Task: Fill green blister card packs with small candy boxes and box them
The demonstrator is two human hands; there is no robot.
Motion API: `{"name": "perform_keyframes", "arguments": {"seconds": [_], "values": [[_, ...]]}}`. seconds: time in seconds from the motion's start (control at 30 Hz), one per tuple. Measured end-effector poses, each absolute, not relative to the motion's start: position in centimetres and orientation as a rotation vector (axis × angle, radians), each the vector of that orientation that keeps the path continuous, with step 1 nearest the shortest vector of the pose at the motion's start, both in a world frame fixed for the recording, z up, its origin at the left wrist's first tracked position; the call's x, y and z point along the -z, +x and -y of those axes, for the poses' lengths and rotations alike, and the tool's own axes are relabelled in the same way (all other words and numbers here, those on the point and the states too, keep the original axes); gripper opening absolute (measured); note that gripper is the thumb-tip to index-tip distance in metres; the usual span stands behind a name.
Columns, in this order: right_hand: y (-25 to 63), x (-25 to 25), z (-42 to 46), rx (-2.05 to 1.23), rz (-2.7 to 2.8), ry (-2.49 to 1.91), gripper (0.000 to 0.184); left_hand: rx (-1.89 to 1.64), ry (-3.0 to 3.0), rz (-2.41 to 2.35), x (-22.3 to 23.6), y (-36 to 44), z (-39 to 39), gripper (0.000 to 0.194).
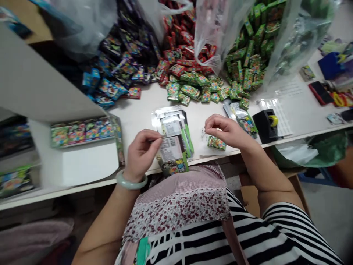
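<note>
Left fingers (pixel 152 136) pinched on packet (pixel 171 145); right fingers (pixel 213 121) pinching small whitish piece (pixel 203 134).

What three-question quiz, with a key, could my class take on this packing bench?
1. What does the left hand pinch?
A) a pen
B) a pouch
C) scissors

2. True or false: the bangle is on the left wrist.

3. Fill in: the hand nearer the tape dispenser is the ____ hand.

Key:
1. B
2. True
3. right
</note>
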State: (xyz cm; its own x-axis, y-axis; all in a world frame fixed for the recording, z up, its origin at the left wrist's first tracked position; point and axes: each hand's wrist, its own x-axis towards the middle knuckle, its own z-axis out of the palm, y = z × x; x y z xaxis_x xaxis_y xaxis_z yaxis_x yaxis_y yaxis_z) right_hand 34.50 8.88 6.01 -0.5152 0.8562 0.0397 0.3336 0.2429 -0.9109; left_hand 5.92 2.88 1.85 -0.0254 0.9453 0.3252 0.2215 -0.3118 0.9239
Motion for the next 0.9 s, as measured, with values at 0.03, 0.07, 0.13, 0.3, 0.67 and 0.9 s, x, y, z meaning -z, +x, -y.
{"name": "perform_keyframes", "arguments": {"seconds": [0.03,0.07,0.13,0.3,0.67,0.9], "values": [[32.7,-7.0,-9.0,-1.28,2.026,-0.953,0.014,-1.378,1.613,-1.239,-2.0,6.1,-2.8,0.003],[30.9,-7.8,-9.2,-1.306,2.077,-0.859,0.014,-1.369,1.639,-1.234,-2.1,6.1,-2.8,0.002],[27.7,-8.7,-9.7,-1.335,2.18,-0.79,0.012,-1.363,1.681,-1.222,-2.3,6.2,-2.6,0.001],[23.6,-9.2,-10.9,-1.364,2.382,-0.989,0.011,-1.407,1.707,-1.184,-2.5,5.8,-2.2,0.005],[21.7,-11.0,-12.1,-1.164,2.673,-1.198,0.008,-1.434,1.746,-1.165,-2.0,5.6,-2.7,0.008],[21.4,-9.6,-12.1,-1.366,2.459,-1.207,0.013,-1.496,1.708,-1.293,-1.3,5.9,-2.8,0.017]]}}
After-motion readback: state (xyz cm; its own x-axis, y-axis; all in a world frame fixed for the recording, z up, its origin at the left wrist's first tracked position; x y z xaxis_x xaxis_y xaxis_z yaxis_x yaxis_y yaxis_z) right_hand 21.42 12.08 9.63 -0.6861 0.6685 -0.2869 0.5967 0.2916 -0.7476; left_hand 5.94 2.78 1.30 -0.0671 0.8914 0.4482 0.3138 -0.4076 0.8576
